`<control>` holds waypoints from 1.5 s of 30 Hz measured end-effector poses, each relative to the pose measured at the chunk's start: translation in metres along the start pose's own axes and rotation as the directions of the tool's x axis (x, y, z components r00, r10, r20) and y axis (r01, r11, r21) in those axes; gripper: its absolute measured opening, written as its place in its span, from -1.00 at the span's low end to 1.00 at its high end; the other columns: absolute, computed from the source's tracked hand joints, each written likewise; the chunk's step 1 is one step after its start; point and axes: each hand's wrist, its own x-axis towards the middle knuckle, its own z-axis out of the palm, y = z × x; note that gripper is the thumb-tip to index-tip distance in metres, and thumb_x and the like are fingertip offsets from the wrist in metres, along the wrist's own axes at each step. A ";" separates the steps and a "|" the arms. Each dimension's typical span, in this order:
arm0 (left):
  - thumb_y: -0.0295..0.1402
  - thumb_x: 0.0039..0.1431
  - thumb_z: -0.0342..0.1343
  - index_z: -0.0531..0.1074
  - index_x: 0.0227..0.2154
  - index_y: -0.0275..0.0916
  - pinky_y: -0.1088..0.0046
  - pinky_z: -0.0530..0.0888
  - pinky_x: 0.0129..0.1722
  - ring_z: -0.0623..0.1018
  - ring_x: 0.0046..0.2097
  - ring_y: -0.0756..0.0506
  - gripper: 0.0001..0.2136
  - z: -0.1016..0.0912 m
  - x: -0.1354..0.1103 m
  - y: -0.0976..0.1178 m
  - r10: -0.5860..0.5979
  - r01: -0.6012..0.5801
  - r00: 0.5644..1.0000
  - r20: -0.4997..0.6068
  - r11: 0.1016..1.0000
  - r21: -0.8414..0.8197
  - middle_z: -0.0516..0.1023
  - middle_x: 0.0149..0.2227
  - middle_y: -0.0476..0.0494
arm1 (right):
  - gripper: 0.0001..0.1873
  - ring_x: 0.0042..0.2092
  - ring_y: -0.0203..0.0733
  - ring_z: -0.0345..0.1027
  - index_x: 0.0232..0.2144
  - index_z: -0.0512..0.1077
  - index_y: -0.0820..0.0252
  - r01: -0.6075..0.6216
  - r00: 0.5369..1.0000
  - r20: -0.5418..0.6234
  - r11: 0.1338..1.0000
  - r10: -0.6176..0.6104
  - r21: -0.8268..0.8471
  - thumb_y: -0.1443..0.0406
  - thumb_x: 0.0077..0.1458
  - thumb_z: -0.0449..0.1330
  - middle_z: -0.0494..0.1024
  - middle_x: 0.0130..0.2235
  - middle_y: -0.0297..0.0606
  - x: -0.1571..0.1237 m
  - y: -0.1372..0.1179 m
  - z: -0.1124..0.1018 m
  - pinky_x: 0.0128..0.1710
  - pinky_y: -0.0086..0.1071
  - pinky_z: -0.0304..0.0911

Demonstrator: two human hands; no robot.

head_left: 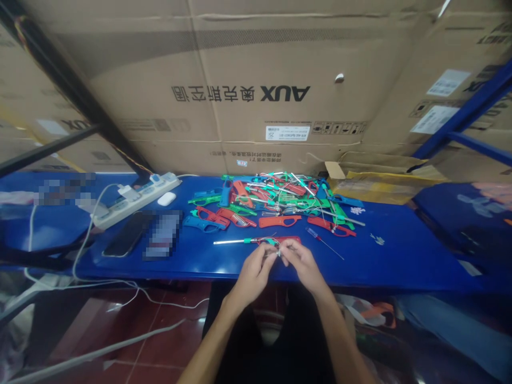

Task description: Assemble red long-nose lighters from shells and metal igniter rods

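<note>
Pinching a small, indistinct part between their fingertips, the left hand and right hand meet near the front edge of a blue surface. Just beyond them lies an opened red lighter with a metal tube pointing left. A screwdriver rests to the right. Farther back is a tangled pile of red, green and blue lighter parts; a white power strip sits left, and cardboard boxes stand behind.
</note>
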 end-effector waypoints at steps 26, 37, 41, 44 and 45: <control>-0.22 0.46 -0.03 0.47 -0.13 -0.19 0.38 0.41 -0.06 0.55 -0.11 -0.12 -0.78 0.000 -0.001 0.001 0.032 -0.034 0.998 -0.055 0.999 -0.028 0.56 -0.16 -0.13 | -0.62 -0.38 -0.21 0.28 -0.35 0.39 0.12 0.016 0.999 0.037 1.000 -0.016 -0.002 -0.05 0.19 0.24 0.39 -0.47 -0.37 -0.002 -0.001 -0.003 -0.27 -0.32 0.21; -0.29 0.48 -0.04 0.46 -0.10 -0.21 0.38 0.40 -0.04 0.52 -0.10 -0.11 -0.81 -0.004 0.000 -0.006 0.126 -0.125 0.991 -0.034 0.991 0.042 0.51 -0.17 -0.13 | -0.63 -0.42 -0.25 0.26 -0.36 0.39 0.14 0.014 0.999 0.046 0.997 -0.010 -0.080 -0.02 0.22 0.23 0.38 -0.51 -0.40 -0.002 -0.002 -0.005 -0.30 -0.35 0.19; -0.29 0.48 -0.05 0.45 -0.09 -0.21 0.38 0.41 -0.06 0.51 -0.12 -0.11 -0.80 -0.005 0.001 -0.007 0.145 -0.145 0.989 -0.015 0.988 0.048 0.49 -0.18 -0.14 | -0.63 -0.42 -0.25 0.26 -0.37 0.38 0.14 0.012 0.998 0.065 0.996 -0.006 -0.086 -0.03 0.21 0.23 0.38 -0.51 -0.40 -0.002 -0.003 -0.006 -0.30 -0.34 0.19; -0.29 0.49 -0.07 0.45 -0.10 -0.21 0.38 0.41 -0.08 0.50 -0.14 -0.11 -0.79 -0.006 0.002 -0.008 0.160 -0.160 0.987 0.013 0.986 0.045 0.49 -0.19 -0.14 | -0.64 -0.42 -0.24 0.28 -0.36 0.40 0.14 0.018 0.996 0.094 0.996 -0.010 -0.084 -0.02 0.22 0.23 0.39 -0.51 -0.40 -0.003 -0.004 -0.007 -0.29 -0.33 0.20; -0.28 0.49 -0.07 0.45 -0.10 -0.21 0.38 0.41 -0.08 0.50 -0.14 -0.11 -0.79 -0.007 0.002 -0.009 0.163 -0.163 0.987 0.017 0.986 0.043 0.49 -0.19 -0.14 | -0.64 -0.42 -0.24 0.28 -0.36 0.40 0.14 0.018 0.995 0.095 0.996 -0.010 -0.083 -0.02 0.22 0.23 0.40 -0.51 -0.40 -0.003 -0.005 -0.006 -0.29 -0.33 0.20</control>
